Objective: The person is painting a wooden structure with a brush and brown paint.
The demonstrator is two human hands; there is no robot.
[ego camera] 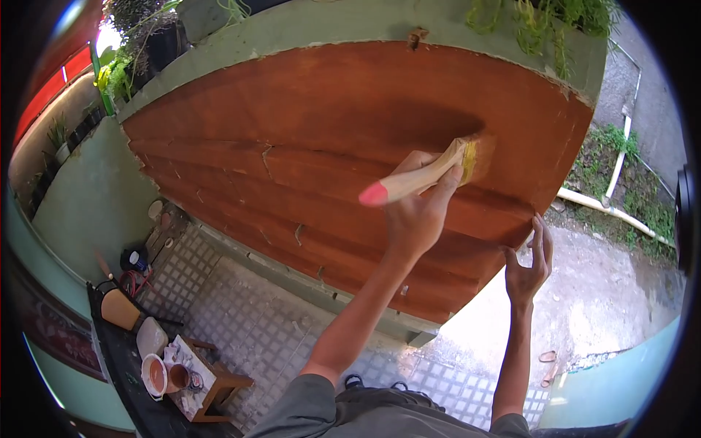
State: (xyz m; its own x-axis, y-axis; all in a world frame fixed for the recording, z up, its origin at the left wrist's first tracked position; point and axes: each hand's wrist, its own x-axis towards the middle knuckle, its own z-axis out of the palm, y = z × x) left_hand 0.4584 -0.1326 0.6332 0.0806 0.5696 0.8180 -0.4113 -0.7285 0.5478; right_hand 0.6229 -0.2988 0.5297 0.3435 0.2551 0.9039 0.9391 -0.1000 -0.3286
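Observation:
My left hand [419, 211] grips a wide paintbrush [419, 175] by its pale wooden handle, which has a pink-red tip. The bristles touch the orange-brown painted wall panel [328, 98], and a lighter patch shows beside them. To the right, my right hand [530, 263] holds nothing; its fingers are apart and the fingertips rest at the panel's right edge. Ledges with several cracks or chips run across the panel below the brush. At the lower left, a white bucket [155, 376] of orange-brown paint and a brown container [178, 376] stand by a wooden stool [219, 386].
Potted plants [156, 41] stand at the upper left, and greenery [572, 24] hangs over the green rim at the upper right. A chair [120, 307] is at the left. White pipes [619, 211] cross the ground at right. Slippers [549, 366] lie on the floor.

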